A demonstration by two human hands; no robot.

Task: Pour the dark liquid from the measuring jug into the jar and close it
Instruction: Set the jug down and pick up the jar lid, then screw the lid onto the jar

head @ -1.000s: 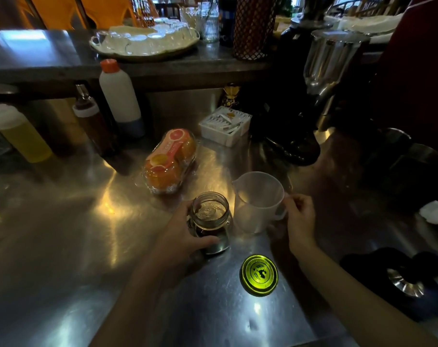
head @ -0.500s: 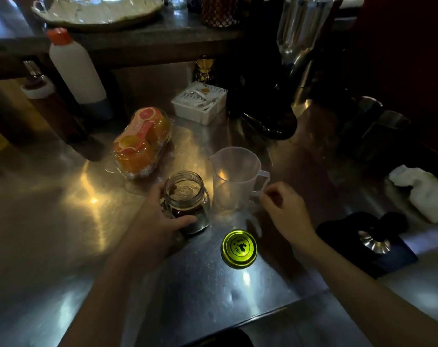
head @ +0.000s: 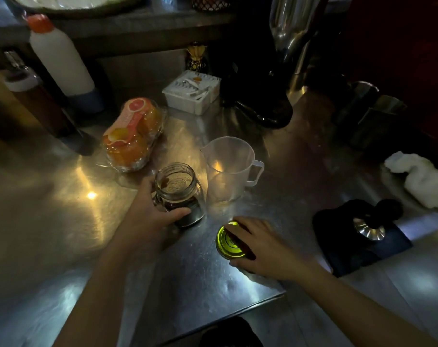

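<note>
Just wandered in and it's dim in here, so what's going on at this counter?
A person is finishing filling a jar. The left hand grips the open jar, which has dark liquid in its lower part. The measuring jug stands beside it, looking empty. The right hand rests on the green lid lying flat on the metal counter; the lid is not yet on the jar.

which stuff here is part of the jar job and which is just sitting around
In use: jar, measuring jug, green lid, left hand, right hand.

Lying about: packed oranges, white bottle, white tray, cloth.
</note>
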